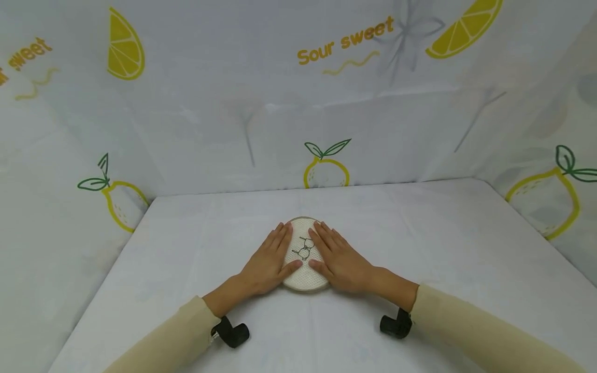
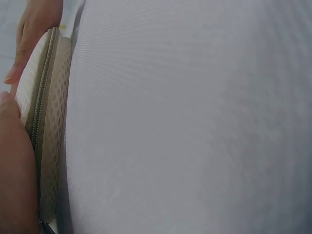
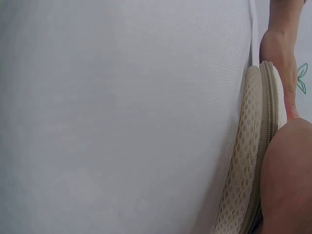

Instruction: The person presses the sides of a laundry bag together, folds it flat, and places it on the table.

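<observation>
A round, cream mesh laundry bag (image 1: 305, 277) lies flat on the white table, a dark line drawing printed on its top. In the left wrist view its side shows a zipper (image 2: 41, 97) running round the edge above a band of honeycomb mesh (image 2: 54, 126). My left hand (image 1: 268, 261) rests on the bag's left part with straight fingers, and my right hand (image 1: 342, 261) lies the same way on its right part. The two thumbs point at each other near the middle, a small gap between them. The zipper (image 3: 269, 105) also shows in the right wrist view.
White cloth covers the table (image 1: 210, 223). Behind it and at both sides hang white curtains (image 1: 210, 119) printed with lemons and lettering. A black wrist camera mount (image 1: 233, 333) sits under the left wrist, and another black mount (image 1: 396, 325) under the right.
</observation>
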`<state>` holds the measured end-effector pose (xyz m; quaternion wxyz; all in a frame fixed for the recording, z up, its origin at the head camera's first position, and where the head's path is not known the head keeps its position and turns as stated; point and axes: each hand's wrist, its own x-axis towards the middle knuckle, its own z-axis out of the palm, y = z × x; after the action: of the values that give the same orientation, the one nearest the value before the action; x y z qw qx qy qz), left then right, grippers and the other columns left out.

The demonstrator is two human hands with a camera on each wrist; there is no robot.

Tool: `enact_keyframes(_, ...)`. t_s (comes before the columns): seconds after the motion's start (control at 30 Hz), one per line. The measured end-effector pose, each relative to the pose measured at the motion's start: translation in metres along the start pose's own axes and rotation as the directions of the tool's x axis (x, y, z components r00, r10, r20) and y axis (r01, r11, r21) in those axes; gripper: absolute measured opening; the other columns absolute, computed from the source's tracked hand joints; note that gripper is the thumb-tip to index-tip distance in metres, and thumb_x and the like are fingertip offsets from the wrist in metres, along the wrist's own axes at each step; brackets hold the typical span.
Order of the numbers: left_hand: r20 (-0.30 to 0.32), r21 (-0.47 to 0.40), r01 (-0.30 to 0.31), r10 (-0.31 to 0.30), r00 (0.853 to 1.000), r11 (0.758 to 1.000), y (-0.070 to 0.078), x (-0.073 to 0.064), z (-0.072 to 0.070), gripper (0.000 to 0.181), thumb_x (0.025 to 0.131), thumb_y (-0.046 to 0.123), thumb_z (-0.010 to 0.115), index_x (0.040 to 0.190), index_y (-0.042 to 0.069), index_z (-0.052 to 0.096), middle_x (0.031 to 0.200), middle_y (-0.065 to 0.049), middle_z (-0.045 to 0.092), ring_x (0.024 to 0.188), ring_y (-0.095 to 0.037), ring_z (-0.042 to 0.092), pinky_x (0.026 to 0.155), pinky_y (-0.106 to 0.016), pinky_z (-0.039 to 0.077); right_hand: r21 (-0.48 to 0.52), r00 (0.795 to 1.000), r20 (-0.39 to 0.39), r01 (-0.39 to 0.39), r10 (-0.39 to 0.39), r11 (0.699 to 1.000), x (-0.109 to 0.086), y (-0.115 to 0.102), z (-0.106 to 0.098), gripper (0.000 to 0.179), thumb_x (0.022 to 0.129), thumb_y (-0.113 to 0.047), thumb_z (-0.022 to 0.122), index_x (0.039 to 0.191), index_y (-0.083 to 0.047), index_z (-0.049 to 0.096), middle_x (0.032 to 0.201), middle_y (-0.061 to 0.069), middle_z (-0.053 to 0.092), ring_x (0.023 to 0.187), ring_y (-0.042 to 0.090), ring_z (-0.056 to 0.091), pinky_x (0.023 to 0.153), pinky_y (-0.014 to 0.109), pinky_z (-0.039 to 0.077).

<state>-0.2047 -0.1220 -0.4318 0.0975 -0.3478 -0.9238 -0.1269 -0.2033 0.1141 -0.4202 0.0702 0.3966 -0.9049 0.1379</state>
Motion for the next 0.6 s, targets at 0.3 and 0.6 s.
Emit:
enact_keyframes(0.3, 0.044, 0.011, 0.009, -0.009, 0.999, 1.000, 0.003, 0.001, 0.002, 0.077, 0.102, 0.046, 0.035, 0.147, -0.012, 0.013, 0.155, -0.025, 0.011, 0.143, -0.036, 0.010, 0.115, -0.042, 0.011, -0.009, 1.000, 0.020, -0.015, 0.015, 1.000, -0.003, 0.002, 0.003, 0.067, 0.104, -0.040, 0.035, 0.150, 0.005, 0.016, 0.156, 0.022, 0.010, 0.144, 0.034, 0.005, 0.114, 0.048, 0.011)
enact_keyframes(0.6, 0.054, 0.018, 0.012, -0.013, 0.998, 1.000, 0.001, -0.002, 0.008, 0.078, 0.102, 0.047, 0.035, 0.148, -0.011, 0.010, 0.156, -0.024, 0.009, 0.143, -0.037, 0.008, 0.115, -0.042, 0.010, 0.006, 1.000, 0.010, -0.010, 0.010, 1.000, -0.004, 0.004, 0.012, 0.067, 0.103, -0.041, 0.035, 0.150, 0.004, 0.016, 0.156, 0.021, 0.010, 0.144, 0.034, 0.006, 0.114, 0.048, 0.011)
